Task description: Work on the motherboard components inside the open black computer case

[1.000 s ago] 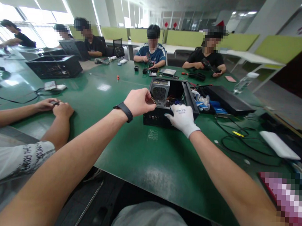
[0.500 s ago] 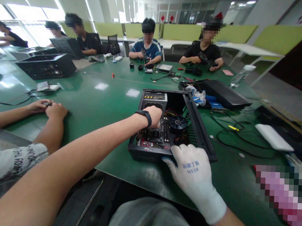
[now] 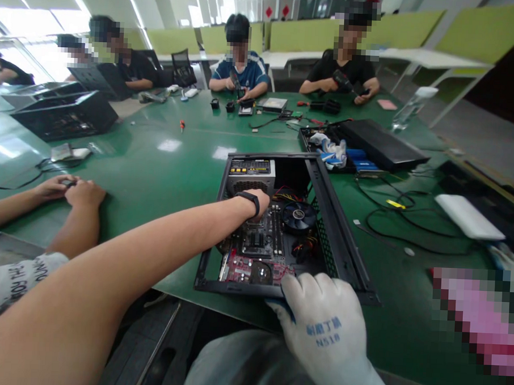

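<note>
An opened black computer case (image 3: 345, 233) lies in front of me at the table's near edge. Inside it are a power supply (image 3: 252, 174), a motherboard (image 3: 257, 242), a black cooling fan (image 3: 299, 216) and a red circuit card (image 3: 239, 270). My left hand (image 3: 259, 203), bare and with a black wristband, reaches into the case just below the power supply. Its fingers are curled closed, and whatever they grip is hidden behind the hand. In a white work glove, my right hand (image 3: 323, 323) is closed over the near rim of the case.
On the left a neighbour's hands (image 3: 76, 190) rest on the green table (image 3: 155, 177). Behind the case to the right sit another black case (image 3: 384, 150), crumpled gloves (image 3: 333, 153), cables and a water bottle (image 3: 414, 108). A white block (image 3: 469, 217) lies at right. Co-workers sit opposite.
The computer case has come nearer to me, and more of its inside shows, including the red card. My right hand has moved toward me with the rim; my left hand stays inside the case.
</note>
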Motion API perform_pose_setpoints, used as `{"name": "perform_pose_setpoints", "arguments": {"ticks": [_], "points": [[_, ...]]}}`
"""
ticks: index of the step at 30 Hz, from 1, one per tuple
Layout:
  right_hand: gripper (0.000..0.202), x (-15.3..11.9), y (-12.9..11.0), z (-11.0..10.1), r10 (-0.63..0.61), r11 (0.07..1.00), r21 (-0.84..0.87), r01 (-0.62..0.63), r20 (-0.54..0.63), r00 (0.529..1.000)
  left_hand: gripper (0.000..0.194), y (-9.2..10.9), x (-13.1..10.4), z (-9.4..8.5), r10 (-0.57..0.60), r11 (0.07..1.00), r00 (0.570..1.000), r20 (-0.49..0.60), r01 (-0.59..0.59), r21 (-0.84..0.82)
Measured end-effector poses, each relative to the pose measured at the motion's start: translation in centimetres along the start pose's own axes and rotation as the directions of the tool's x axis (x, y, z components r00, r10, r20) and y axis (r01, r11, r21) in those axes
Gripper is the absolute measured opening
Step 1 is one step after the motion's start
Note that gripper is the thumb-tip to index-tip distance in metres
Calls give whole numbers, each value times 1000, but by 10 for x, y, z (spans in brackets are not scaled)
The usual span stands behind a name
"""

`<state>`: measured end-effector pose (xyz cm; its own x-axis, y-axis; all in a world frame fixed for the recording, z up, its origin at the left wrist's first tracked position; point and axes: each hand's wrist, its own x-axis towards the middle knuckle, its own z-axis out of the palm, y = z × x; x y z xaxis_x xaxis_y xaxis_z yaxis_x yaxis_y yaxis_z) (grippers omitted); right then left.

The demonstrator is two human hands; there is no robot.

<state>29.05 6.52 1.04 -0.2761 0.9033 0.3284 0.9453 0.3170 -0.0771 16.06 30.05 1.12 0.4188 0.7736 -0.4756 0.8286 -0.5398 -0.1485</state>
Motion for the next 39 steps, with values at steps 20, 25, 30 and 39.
{"name": "perform_pose_setpoints", "arguments": {"ticks": [20,25,30,39], "points": [[22,0,2,4,-19,1000,-11,19,-7,1000,59,5,1,-3,31,999,998,46,-33,38],[20,-1,2,5,-22,1000,-17,21,-56,998,56,6,-1,-7,22,996,998,65,-28,88],[18,0,1,5,-14,1000,-21,13,-73,997,54,7,-2,-6,37,996,998,45,-40,77],[15,0,4,6,-36,999,-17,35,-58,998,58,8,-3,-7,24,996,998,59,-29,79]]}}
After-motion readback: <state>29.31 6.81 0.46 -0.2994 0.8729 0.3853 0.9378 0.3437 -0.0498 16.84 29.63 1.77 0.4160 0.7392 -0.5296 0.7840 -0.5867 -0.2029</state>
